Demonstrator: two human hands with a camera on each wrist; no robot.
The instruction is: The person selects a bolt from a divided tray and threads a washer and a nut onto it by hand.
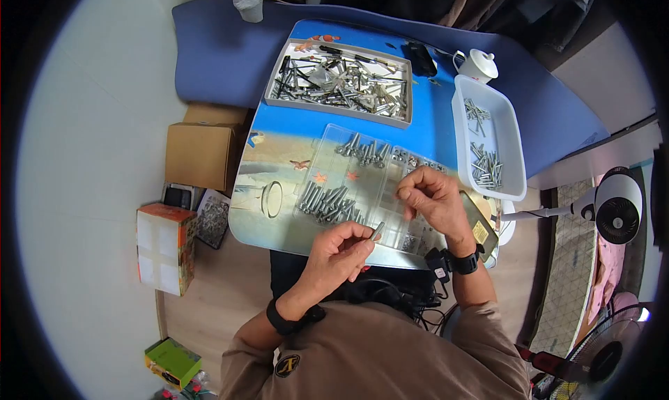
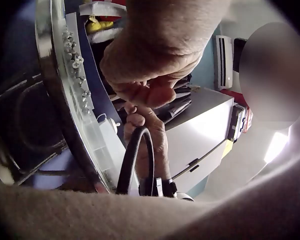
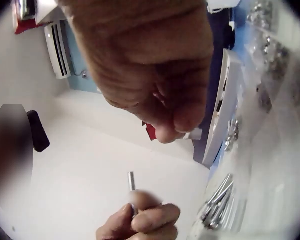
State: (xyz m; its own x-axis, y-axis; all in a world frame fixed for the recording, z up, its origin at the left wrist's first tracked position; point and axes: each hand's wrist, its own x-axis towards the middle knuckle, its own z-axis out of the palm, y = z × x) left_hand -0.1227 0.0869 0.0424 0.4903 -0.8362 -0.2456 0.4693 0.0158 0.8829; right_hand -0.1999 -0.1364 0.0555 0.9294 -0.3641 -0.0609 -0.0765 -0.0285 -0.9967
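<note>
In the head view, my left hand (image 1: 341,255) pinches a silver metal bolt (image 1: 377,231) over the near edge of the table, its end pointing up between thumb and fingers. The right wrist view shows the smooth round shaft of this bolt (image 3: 131,180) standing out of the fingertips. My right hand (image 1: 433,201) hovers over a clear compartment box (image 1: 396,222), thumb and forefinger brought together; nothing shows between them. Left of that box is an open clear case (image 1: 341,173) with a pile of bolts (image 1: 327,203) near me and another group of bolts (image 1: 364,149) farther off.
A shallow cardboard box (image 1: 341,111) of mixed hardware and pens stands at the back of the table. To the right are a white plastic tray (image 1: 519,159) with screws in two groups and a lidded white cup (image 1: 479,65). A small fan (image 1: 619,206) stands beyond the right edge.
</note>
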